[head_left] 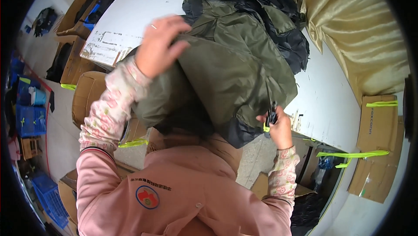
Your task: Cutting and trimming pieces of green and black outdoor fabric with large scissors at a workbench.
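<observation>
A dark olive-green and black garment (230, 66) of thin, shiny fabric lies bunched on the white table, its near part hanging over the edge toward my lap. My left hand (159, 44) hovers over its left side, slightly blurred, with fingers and thumb apart and nothing in them. At the garment's lower right edge, my right hand (281, 127) is closed around small black thread snips (272, 115) with a bit of yellow-green near the handle. The snips point up and away from me, against the fabric. Whether the blades touch it is hard to make out.
The white table (130, 9) has scuffed edges. Gold curtain fabric (352, 27) drapes along its right side. Cardboard boxes (89, 96) stand at the left, another carton (376, 144) at the right, tagged with yellow-green strips. Blue crates (31, 120) sit on the floor far left.
</observation>
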The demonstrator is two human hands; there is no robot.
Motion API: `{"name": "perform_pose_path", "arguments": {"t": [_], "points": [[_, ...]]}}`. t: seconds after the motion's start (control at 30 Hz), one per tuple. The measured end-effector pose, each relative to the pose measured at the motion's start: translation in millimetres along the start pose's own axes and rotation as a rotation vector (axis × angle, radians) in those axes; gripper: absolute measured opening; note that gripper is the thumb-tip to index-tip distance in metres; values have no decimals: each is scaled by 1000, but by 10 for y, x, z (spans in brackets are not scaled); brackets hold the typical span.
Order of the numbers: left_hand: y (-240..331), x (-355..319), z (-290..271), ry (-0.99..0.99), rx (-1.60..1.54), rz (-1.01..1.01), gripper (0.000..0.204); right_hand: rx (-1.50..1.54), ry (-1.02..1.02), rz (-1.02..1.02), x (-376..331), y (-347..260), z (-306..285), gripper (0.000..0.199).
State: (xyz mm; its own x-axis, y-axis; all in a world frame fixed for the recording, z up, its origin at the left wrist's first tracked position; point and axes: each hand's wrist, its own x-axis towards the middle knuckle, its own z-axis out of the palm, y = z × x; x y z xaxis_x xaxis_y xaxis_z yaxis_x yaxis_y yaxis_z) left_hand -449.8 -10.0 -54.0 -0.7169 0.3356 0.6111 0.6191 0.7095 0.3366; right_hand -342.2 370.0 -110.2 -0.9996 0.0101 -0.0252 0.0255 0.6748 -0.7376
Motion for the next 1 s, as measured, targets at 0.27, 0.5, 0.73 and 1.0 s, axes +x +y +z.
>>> {"name": "perform_pose_path", "arguments": {"t": [0.27, 0.5, 0.73, 1.0], "points": [[990, -842, 1301, -470, -197, 345, 37, -175, 192, -22, -469, 371, 666, 31], [758, -1047, 1632, -496, 71, 330, 26, -375, 217, -161, -356, 598, 861, 23], [857, -835, 1298, -398, -286, 206, 16, -320, 314, -115, -384, 583, 752, 24], [1010, -582, 850, -429, -914, -232, 12, 78, 189, -250, -204, -259, 469, 29]]}}
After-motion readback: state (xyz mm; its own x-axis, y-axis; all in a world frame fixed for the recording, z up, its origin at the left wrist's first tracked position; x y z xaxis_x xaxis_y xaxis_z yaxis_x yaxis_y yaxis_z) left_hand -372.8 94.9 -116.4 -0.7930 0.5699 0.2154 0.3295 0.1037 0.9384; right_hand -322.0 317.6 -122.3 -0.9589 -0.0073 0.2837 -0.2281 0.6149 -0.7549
